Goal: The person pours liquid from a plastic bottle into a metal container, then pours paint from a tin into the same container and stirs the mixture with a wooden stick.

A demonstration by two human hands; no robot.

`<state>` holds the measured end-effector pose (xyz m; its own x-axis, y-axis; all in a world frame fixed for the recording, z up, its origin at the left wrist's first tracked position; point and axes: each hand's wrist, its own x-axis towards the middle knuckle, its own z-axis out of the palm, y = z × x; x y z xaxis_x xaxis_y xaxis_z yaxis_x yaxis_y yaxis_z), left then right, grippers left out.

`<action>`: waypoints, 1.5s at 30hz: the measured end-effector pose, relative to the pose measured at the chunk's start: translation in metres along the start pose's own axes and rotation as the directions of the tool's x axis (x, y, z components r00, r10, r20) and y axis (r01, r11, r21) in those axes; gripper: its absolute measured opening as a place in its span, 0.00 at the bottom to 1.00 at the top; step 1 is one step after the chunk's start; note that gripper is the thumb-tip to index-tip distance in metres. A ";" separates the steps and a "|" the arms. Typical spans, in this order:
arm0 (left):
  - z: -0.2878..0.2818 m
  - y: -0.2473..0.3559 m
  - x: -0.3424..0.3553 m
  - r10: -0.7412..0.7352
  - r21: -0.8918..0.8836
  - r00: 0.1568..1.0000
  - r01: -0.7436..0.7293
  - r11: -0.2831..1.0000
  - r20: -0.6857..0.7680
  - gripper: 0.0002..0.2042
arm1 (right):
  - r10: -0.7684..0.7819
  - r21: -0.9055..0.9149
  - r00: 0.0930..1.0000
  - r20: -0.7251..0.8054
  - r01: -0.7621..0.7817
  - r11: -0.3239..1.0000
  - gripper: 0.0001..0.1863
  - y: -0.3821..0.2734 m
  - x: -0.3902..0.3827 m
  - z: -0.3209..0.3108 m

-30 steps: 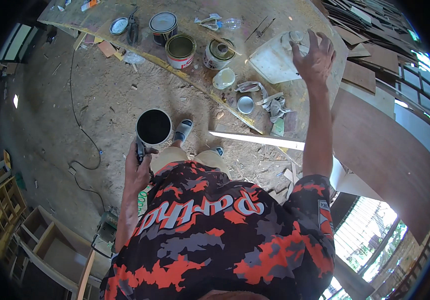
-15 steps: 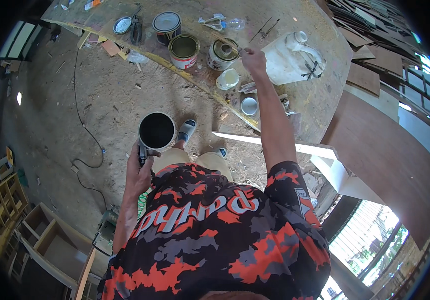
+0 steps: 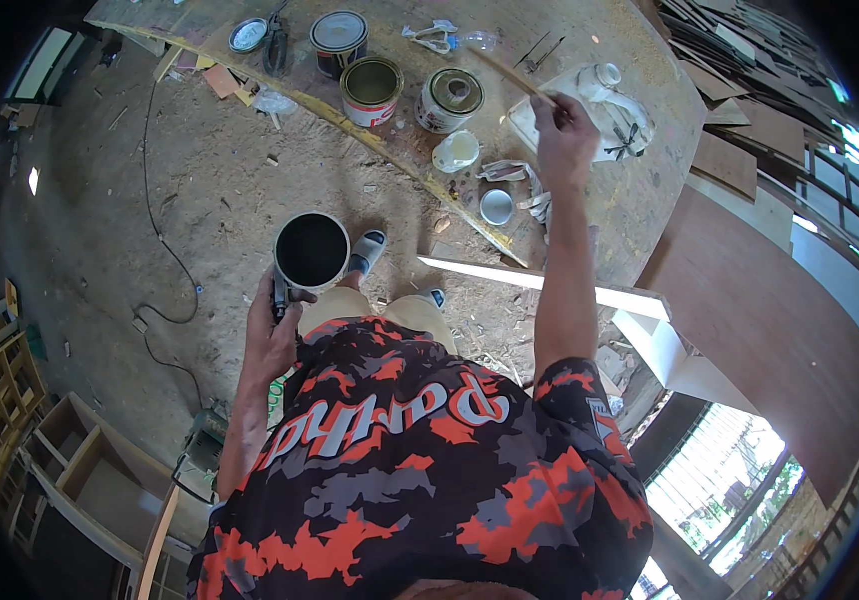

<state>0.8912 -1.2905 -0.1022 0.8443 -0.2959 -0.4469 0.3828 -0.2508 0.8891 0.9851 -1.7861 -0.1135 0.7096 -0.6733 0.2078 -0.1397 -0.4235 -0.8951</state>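
Note:
My left hand point(image 3: 275, 325) is closed round the handle of a paint spray gun point(image 3: 281, 297). Its round, open-topped cup point(image 3: 312, 250) has a pale rim and a dark inside; I cannot tell how full it is. Over the table my right hand point(image 3: 565, 138) pinches one end of a thin wooden stick point(image 3: 510, 72), which slants up and left. Just left of that hand stands an open paint tin point(image 3: 452, 98) with a stained lid rim. A small white tub point(image 3: 457, 151) sits in front of the tin, and a white jerrycan point(image 3: 605, 110) lies behind my right hand.
On the table point(image 3: 640, 225) are another open tin point(image 3: 371, 90), a closed tin point(image 3: 340, 42), a loose lid point(image 3: 249, 36), pliers point(image 3: 276, 45), a small round cup point(image 3: 497, 207) and a clear bottle point(image 3: 477, 41). A white-edged board point(image 3: 570, 288) juts near my right forearm. A cable point(image 3: 176, 262) crosses the littered floor.
My right hand has moved right and toward me, taking the stick from over the paint tin to above the jerrycan. My left hand still holds the spray gun, nearly unmoved.

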 end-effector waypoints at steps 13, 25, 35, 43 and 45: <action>-0.002 0.009 -0.001 -0.039 0.020 0.999 0.038 0.999 0.037 0.31 | -0.254 -0.300 0.737 0.627 0.529 0.794 0.11 -0.030 -0.039 0.003; -0.003 0.002 -0.007 -0.040 0.006 0.999 0.040 0.999 0.016 0.36 | -0.062 -0.388 0.542 0.838 0.672 0.631 0.08 0.051 -0.018 0.063; -0.006 -0.004 -0.008 -0.084 0.055 0.996 0.083 0.995 0.006 0.37 | -0.078 -0.401 0.605 0.793 0.614 0.680 0.09 0.036 -0.023 0.068; -0.001 -0.001 -0.007 -0.006 -0.016 1.000 0.006 1.000 -0.012 0.35 | -0.055 -0.437 0.554 0.831 0.711 0.551 0.09 0.045 -0.019 0.065; 0.000 -0.001 -0.007 -0.003 -0.022 1.000 0.003 1.000 -0.019 0.35 | -0.077 -0.404 0.501 0.862 0.771 0.493 0.10 0.032 -0.022 0.064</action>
<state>0.8851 -1.2884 -0.0998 0.8501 -0.2771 -0.4479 0.3934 -0.2315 0.8898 1.0089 -1.7464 -0.1718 0.9616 0.2179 -0.1671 0.1991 -0.9723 -0.1222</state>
